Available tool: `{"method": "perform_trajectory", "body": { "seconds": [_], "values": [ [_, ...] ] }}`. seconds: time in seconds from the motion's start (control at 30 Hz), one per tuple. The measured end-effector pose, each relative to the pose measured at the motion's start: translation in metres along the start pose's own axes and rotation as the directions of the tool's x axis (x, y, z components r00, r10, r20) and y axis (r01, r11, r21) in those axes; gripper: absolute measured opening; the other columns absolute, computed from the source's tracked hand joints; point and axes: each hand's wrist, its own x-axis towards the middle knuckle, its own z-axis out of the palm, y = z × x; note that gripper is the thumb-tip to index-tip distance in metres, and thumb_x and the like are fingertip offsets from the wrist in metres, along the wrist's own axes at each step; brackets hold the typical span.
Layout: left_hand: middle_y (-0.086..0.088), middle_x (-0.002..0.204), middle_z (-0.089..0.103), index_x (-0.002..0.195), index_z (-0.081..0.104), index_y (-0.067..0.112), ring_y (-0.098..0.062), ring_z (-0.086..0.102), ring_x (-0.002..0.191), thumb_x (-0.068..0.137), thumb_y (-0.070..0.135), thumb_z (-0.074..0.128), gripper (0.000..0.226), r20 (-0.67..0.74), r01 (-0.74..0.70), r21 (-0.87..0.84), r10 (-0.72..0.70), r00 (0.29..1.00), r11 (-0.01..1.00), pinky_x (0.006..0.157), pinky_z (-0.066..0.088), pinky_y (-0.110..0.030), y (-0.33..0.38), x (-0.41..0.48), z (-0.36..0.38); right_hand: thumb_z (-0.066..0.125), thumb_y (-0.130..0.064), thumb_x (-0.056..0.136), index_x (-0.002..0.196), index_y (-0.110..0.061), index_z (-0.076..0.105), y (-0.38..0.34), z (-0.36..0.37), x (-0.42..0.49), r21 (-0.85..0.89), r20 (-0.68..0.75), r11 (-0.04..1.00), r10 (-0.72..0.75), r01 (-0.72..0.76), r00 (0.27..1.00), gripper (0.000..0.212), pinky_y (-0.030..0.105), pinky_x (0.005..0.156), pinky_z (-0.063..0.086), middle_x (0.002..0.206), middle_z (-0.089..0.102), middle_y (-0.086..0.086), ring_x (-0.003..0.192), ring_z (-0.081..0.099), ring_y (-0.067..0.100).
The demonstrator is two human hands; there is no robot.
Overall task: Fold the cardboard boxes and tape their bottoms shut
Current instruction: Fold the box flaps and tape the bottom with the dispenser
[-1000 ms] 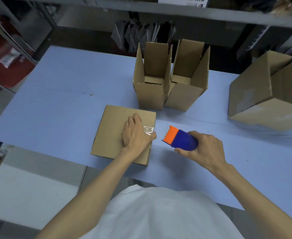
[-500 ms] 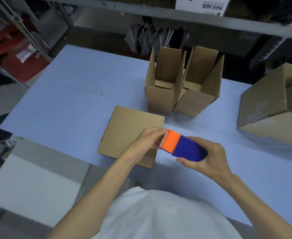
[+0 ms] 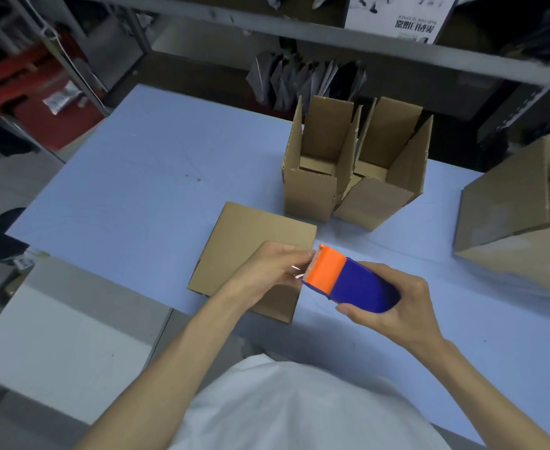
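Our left hand (image 3: 267,267) pinches tape end (image 3: 299,271), right hand (image 3: 400,308) grips dispenser (image 3: 358,282), both over box (image 3: 251,235) right edge. We pull straight, taut, centred across box.

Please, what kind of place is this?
Probably a packing or shipping workroom: open cardboard boxes stand on the blue table, the right hand holds a tape dispenser, and metal shelving stands behind.

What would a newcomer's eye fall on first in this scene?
The orange and blue tape dispenser, gripped by the right hand over the blue table, stands out most. The left hand pinches the clear tape at its orange end, above a closed cardboard box. Behind, two open boxes stand side by side.
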Motion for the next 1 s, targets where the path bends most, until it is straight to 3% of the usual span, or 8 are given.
{"method": "perform_trajectory", "body": {
  "seconds": [0.13,0.27,0.4,0.6,0.9,1.0],
  "values": [
    [0.002,0.078,0.074,0.085,0.075,0.01,-0.01,0.07,0.074,0.093,0.014,0.062,0.016,-0.137,-0.048,0.142,0.068,0.988,0.989,0.062,0.055,-0.019,-0.002,0.0,0.004,0.086,-0.052,0.055,0.114,-0.016,0.065,0.002,0.003,0.0,-0.026,0.015,1.0,-0.004,0.004,1.0,0.073,0.013,0.066,0.053,0.101,0.07,-0.009,0.088,0.066,0.006],
    [0.002,0.084,0.075,0.09,0.077,0.011,-0.014,0.071,0.079,0.09,0.02,0.067,0.013,-0.274,-0.066,0.429,0.2,0.941,0.901,0.072,0.059,-0.027,-0.004,-0.001,0.008,0.082,-0.054,0.055,0.113,-0.017,0.065,0.001,0.003,0.0,-0.041,0.011,0.999,-0.008,0.009,1.0,0.071,0.013,0.065,0.053,0.1,0.07,-0.011,0.087,0.066,0.005],
    [-0.005,0.082,0.074,0.092,0.073,0.01,-0.017,0.072,0.075,0.087,0.02,0.071,0.011,-0.327,-0.016,0.367,0.146,0.934,0.93,0.068,0.059,-0.026,-0.003,-0.003,0.008,0.081,-0.056,0.055,0.114,-0.018,0.064,0.001,0.002,0.0,-0.05,0.018,0.999,-0.016,0.016,1.0,0.072,0.016,0.065,0.054,0.101,0.069,-0.012,0.087,0.066,0.005],
    [-0.005,0.068,0.068,0.077,0.068,0.009,-0.006,0.062,0.051,0.083,0.008,0.072,0.008,-0.356,0.049,0.277,0.055,0.933,0.96,0.049,0.047,-0.014,-0.006,-0.002,0.002,0.076,-0.064,0.056,0.112,-0.026,0.064,0.001,0.002,0.005,-0.102,0.081,0.995,-0.004,0.012,0.997,0.069,0.012,0.065,0.051,0.096,0.064,-0.022,0.081,0.065,0.004],
    [-0.003,0.062,0.062,0.059,0.064,0.011,-0.007,0.059,0.048,0.079,0.004,0.078,0.025,-0.387,0.096,0.337,0.045,0.921,0.936,0.045,0.045,-0.013,-0.013,0.015,-0.005,0.075,-0.066,0.057,0.104,-0.035,0.064,0.008,0.004,0.007,-0.192,0.161,0.98,0.077,-0.045,0.984,0.057,0.006,0.059,0.043,0.081,0.057,-0.036,0.075,0.061,-0.004],
    [0.003,0.058,0.064,0.055,0.063,0.016,-0.012,0.063,0.054,0.077,0.005,0.079,0.029,-0.481,0.123,0.396,0.091,0.872,0.91,0.054,0.053,-0.022,-0.022,0.017,-0.022,0.069,-0.068,0.055,0.098,-0.034,0.066,0.012,-0.002,0.001,-0.285,0.171,0.956,0.129,-0.076,0.977,0.055,0.007,0.056,0.038,0.072,0.056,-0.034,0.064,0.057,-0.008]
  ]
}}
